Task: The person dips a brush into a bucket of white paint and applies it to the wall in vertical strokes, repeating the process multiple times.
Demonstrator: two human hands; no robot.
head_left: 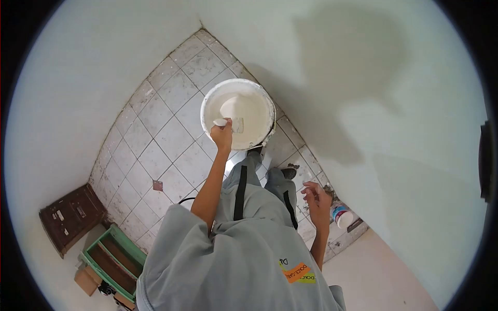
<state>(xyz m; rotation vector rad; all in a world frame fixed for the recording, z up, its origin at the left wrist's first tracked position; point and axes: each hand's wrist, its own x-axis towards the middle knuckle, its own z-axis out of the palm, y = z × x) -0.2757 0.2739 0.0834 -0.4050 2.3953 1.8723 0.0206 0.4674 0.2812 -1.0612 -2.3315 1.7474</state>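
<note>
A round white bucket [207, 96] stands on the tiled floor near the wall corner, with creamy white paint [257, 111] inside. My left hand [222, 136] is closed around the pale handle of a brush [237, 125], whose wide head is over the paint inside the bucket; whether it touches the paint I cannot tell. Off to the right, my right hand [317, 201] hangs beside my legs with its fingers apart and slightly bent, holding nothing. It is nearest to a small white and blue tub [341, 217] by the wall.
White walls [342, 93] meet beyond the bucket. Dirty tiles [155, 137] cover the floor, and my feet stand just behind the bucket. At the lower left are a dark brown crate [72, 217], a green rack [116, 257] and a cardboard box [87, 280].
</note>
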